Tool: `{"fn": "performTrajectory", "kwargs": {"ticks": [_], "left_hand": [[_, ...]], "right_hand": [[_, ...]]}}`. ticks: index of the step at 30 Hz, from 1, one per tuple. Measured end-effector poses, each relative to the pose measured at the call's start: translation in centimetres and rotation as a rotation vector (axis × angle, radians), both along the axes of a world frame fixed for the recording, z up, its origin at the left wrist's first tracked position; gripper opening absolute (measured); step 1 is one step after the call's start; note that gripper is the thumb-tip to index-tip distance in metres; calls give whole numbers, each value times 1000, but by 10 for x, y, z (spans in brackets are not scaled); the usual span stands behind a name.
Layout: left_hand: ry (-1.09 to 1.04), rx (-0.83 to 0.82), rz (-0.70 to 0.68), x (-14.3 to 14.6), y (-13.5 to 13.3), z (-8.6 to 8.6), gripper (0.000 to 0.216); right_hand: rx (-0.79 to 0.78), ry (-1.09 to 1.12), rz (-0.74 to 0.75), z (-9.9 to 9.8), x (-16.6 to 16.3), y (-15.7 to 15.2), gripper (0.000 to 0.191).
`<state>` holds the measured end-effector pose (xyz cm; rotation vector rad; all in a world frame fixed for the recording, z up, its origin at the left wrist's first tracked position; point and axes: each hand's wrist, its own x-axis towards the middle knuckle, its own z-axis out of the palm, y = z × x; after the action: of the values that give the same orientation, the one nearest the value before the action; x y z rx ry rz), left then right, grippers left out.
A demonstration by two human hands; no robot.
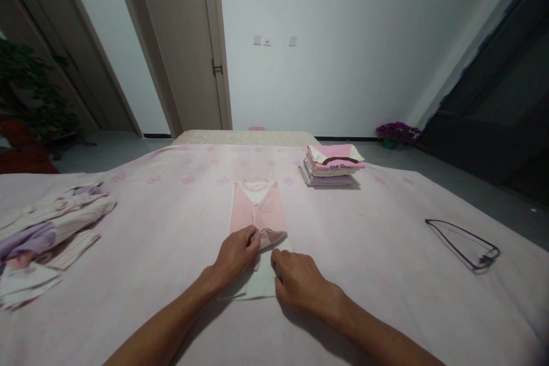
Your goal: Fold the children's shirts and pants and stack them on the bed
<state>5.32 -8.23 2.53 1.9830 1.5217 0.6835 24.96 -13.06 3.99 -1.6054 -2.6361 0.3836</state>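
One top [269, 214] lay part-folded: left hand [235, 254] pinching it; right hand [302, 277], grip unclear. Folded stack [330, 170] stood at one o'clock, unfolded clothes [64, 217] at ten.

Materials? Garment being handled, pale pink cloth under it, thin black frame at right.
Pink-and-white garment: soft, matte fabric, perhaps cotton-like; it folds limply where handled.
Pale pink cloth: matte fabric with a flower pattern and slight creases; fiber unclear.
Black frame: slim, dark bars holding an open loop, so seemingly stiff; coated metal or plastic, can't tell which.
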Motion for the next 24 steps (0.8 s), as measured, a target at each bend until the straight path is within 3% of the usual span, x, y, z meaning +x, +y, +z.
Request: {"fn": "performTrajectory", "kwargs": {"ticks": [5, 10, 12, 17, 20, 24], "left_hand": [[-43, 71, -39, 0, -6, 9, 20], [-55, 108, -151, 1, -11, 15, 15], [-25, 122, -212, 1, -13, 11, 15], [75, 163, -359, -3, -17, -9, 23], [87, 189, -393, -4, -18, -16, 25], [1, 188, -388, -8, -22, -17, 30]], "right_hand": [[-55, 108, -64, 5, 1, 9, 39], [-89, 230, -30, 11, -2, 7, 23], [-130, 245, 0, 14, 1, 5, 15], [-236, 253, -61, 30, 25, 13, 18], [-138, 279, -88, 31, 36, 18, 15], [-13, 265, 99, 13, 38, 17, 36]]}}
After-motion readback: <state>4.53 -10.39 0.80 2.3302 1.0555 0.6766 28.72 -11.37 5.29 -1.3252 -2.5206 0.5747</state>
